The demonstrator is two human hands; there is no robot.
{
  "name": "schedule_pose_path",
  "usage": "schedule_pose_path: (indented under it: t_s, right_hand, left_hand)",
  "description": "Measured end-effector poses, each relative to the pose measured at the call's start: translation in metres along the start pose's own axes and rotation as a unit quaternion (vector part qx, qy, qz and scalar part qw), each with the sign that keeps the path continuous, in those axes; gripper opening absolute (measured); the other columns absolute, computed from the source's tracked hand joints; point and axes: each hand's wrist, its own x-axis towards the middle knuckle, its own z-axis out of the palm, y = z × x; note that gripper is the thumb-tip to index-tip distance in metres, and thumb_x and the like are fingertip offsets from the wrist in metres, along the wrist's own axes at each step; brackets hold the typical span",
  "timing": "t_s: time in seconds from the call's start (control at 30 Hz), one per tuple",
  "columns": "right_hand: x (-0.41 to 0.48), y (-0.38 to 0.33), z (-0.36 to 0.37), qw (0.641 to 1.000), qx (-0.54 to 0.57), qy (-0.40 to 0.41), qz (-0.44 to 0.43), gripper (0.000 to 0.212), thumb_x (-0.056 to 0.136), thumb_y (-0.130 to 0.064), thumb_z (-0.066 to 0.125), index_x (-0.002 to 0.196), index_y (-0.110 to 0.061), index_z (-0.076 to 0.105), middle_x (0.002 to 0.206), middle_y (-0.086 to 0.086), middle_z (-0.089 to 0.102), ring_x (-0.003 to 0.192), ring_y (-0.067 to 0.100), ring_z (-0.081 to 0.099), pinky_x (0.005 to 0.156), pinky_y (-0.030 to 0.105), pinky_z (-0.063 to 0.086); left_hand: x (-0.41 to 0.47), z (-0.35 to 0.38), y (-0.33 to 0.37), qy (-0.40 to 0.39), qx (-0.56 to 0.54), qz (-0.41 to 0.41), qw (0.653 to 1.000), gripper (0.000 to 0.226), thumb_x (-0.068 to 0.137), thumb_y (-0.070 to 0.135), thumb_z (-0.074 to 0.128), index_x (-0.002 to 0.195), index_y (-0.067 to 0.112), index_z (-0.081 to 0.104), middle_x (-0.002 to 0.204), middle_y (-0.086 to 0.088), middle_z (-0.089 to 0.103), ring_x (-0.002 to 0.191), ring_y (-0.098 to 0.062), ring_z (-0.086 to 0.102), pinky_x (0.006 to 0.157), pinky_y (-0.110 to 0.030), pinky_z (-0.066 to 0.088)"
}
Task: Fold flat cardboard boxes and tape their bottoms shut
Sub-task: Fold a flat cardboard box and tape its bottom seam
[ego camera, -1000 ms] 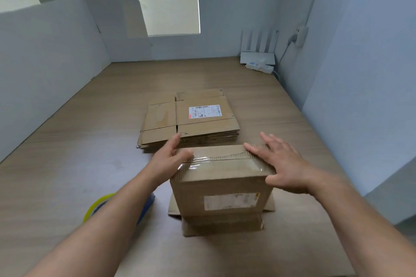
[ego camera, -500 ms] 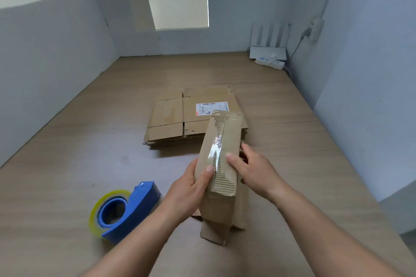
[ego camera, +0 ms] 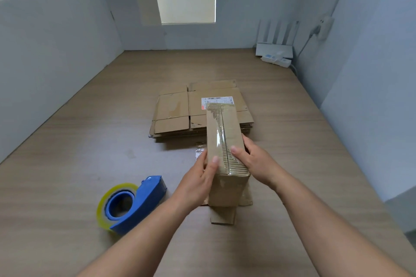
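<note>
A folded cardboard box (ego camera: 225,137) stands in front of me with its taped bottom facing up; clear tape runs along the middle seam. My left hand (ego camera: 200,177) grips its left side with the thumb on top. My right hand (ego camera: 254,162) grips its right side, thumb also on the top face. The box's open flaps spread on the table beneath it. Behind it lies a stack of flat cardboard boxes (ego camera: 177,114), the top one bearing a white label. A blue tape dispenser (ego camera: 132,204) with a yellowish roll lies at my left.
The wooden table (ego camera: 67,164) is fenced by grey panels on the left (ego camera: 45,51) and right (ego camera: 371,74). A white router (ego camera: 274,45) and a power strip sit in the far right corner. A scrap of tape lies beside the box.
The box turned from lying crosswise to pointing lengthwise away from me. Both hands went from lying on its top to holding its two sides. The view shifted, revealing the tape dispenser.
</note>
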Motion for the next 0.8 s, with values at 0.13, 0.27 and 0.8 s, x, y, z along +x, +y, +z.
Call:
schedule_pose_path:
  t_s: [0.13,0.27,0.8]
  right_hand:
    - [0.001,-0.002,0.0,1.0,-0.01,0.017,0.004,0.044,0.096,-0.036,0.053,0.138,-0.03,0.045,0.121,-0.015,0.06,0.108,0.001,0.057,0.087,0.018,0.044]
    - [-0.001,-0.002,0.002,0.999,-0.004,0.048,0.009,0.048,0.093,-0.037,0.057,0.139,-0.026,0.046,0.12,-0.013,0.062,0.106,0.002,0.059,0.088,0.022,0.048]
    - [-0.007,-0.004,-0.007,0.985,-0.094,0.143,0.01,0.06,0.095,-0.052,0.037,0.145,-0.019,0.037,0.148,-0.002,0.041,0.135,0.013,0.037,0.103,0.021,0.025]
  left_hand:
    - [-0.003,-0.041,-0.031,0.176,0.156,-0.022,0.972,0.062,0.091,0.057,0.04,0.14,0.018,0.042,0.129,0.006,0.054,0.118,-0.012,0.05,0.092,-0.023,0.041]
    - [-0.016,-0.078,-0.078,0.228,0.38,-0.191,0.876,0.068,0.089,0.06,0.046,0.127,0.003,0.046,0.124,-0.016,0.053,0.114,-0.031,0.05,0.092,-0.04,0.043]
    - [-0.015,-0.093,-0.122,0.198,0.352,-0.335,0.852,0.052,0.076,0.059,0.067,0.097,0.013,0.058,0.087,-0.003,0.065,0.08,-0.024,0.062,0.063,-0.028,0.041]
